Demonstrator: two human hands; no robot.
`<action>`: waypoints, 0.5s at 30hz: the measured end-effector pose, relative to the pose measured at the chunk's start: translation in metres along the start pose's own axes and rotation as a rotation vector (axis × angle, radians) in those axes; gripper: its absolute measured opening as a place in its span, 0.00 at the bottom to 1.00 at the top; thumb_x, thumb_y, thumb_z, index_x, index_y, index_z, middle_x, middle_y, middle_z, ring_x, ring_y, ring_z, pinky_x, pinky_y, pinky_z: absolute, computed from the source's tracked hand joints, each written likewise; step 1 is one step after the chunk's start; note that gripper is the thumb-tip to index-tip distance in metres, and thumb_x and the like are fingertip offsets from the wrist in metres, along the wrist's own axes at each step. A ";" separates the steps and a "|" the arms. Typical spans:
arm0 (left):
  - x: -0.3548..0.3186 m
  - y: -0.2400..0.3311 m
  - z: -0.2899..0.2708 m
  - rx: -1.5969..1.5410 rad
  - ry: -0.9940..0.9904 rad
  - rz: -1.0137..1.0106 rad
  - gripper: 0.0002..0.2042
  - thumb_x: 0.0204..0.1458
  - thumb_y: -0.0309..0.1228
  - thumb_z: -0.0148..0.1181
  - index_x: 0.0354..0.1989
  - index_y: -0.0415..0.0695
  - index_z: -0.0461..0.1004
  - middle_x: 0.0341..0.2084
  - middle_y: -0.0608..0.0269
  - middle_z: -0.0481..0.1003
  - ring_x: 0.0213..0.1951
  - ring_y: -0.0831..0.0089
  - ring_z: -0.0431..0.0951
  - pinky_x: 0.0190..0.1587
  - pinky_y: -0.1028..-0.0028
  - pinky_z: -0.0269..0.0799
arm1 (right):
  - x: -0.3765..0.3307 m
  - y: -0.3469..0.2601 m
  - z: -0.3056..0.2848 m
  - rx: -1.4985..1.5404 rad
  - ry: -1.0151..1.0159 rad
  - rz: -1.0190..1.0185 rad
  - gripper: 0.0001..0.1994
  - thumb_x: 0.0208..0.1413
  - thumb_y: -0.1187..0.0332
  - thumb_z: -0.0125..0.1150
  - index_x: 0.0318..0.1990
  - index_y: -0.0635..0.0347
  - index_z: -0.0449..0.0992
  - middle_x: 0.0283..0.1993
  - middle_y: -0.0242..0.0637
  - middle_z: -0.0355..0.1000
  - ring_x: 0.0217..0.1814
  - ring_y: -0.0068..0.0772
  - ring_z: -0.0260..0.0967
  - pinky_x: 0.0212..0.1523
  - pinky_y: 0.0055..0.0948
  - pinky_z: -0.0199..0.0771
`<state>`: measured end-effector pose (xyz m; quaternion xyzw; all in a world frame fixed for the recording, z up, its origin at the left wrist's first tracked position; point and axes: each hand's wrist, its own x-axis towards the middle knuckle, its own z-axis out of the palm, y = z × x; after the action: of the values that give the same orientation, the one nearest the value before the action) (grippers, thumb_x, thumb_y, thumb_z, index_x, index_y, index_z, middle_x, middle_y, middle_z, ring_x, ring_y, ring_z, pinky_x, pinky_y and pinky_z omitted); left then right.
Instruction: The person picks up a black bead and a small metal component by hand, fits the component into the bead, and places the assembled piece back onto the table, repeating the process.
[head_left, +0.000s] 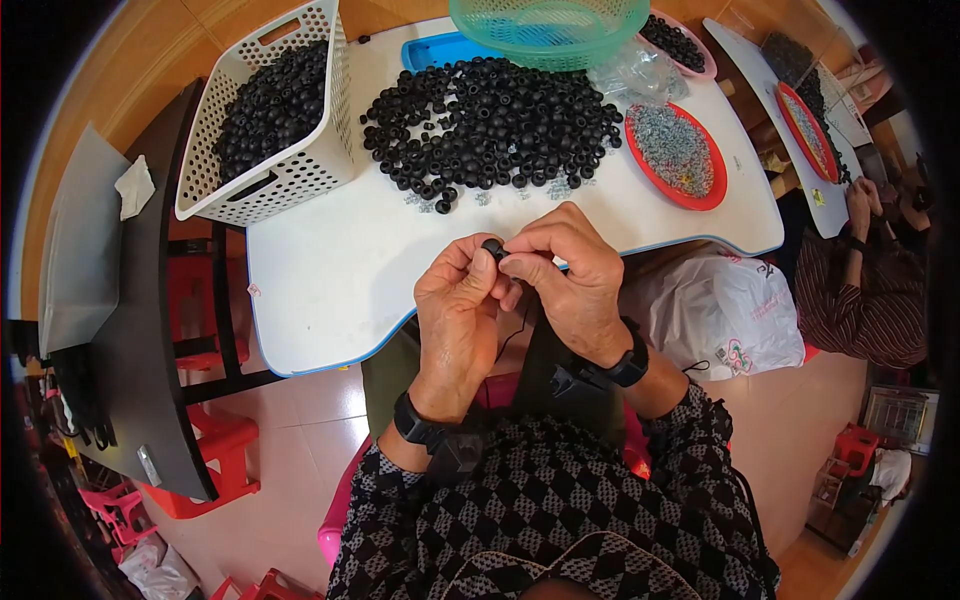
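Just past the table's near edge, my left hand [458,310] pinches a small round black plastic part [493,247] between thumb and fingers. My right hand [575,280] is closed at that part's right side, thumb and forefinger pressed together. Whatever sits between the right fingertips is too small and hidden to name. Beyond both hands, a wide pile of similar black plastic parts [500,120] lies on the white table [320,280]. Small clear or silvery pieces are scattered along the pile's near edge. To its right, a red plate [695,203] holds many tiny silvery pieces.
A white perforated basket [290,180] full of black parts stands at the left. Behind the pile are a blue tray [425,52], a green colander [550,30] and a clear plastic bag [640,75]. Another person [865,290] works at the right, beyond a white plastic bag [720,310].
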<state>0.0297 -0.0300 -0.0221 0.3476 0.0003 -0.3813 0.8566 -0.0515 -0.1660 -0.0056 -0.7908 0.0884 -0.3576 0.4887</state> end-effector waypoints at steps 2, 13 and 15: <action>0.001 0.000 -0.002 0.017 -0.017 -0.012 0.12 0.75 0.32 0.66 0.56 0.35 0.80 0.39 0.64 0.78 0.37 0.74 0.72 0.40 0.69 0.72 | 0.000 0.004 -0.003 0.008 -0.033 0.017 0.07 0.60 0.82 0.79 0.44 0.67 0.87 0.47 0.36 0.80 0.45 0.25 0.78 0.44 0.27 0.82; 0.008 0.000 -0.009 -0.039 -0.121 -0.130 0.10 0.76 0.30 0.66 0.48 0.34 0.81 0.36 0.63 0.78 0.33 0.76 0.72 0.36 0.71 0.72 | 0.022 0.025 -0.027 0.337 -0.333 0.266 0.16 0.58 0.78 0.79 0.54 0.61 0.92 0.53 0.34 0.80 0.52 0.24 0.76 0.53 0.26 0.79; 0.008 0.003 -0.006 -0.004 -0.108 -0.138 0.09 0.76 0.30 0.65 0.47 0.34 0.81 0.35 0.63 0.78 0.32 0.76 0.72 0.36 0.70 0.73 | 0.023 0.026 -0.028 0.341 -0.344 0.255 0.16 0.58 0.78 0.80 0.54 0.61 0.93 0.53 0.34 0.80 0.54 0.26 0.76 0.54 0.27 0.78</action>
<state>0.0391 -0.0304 -0.0269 0.3242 -0.0212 -0.4574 0.8278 -0.0472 -0.2103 -0.0089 -0.7287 0.0415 -0.1632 0.6638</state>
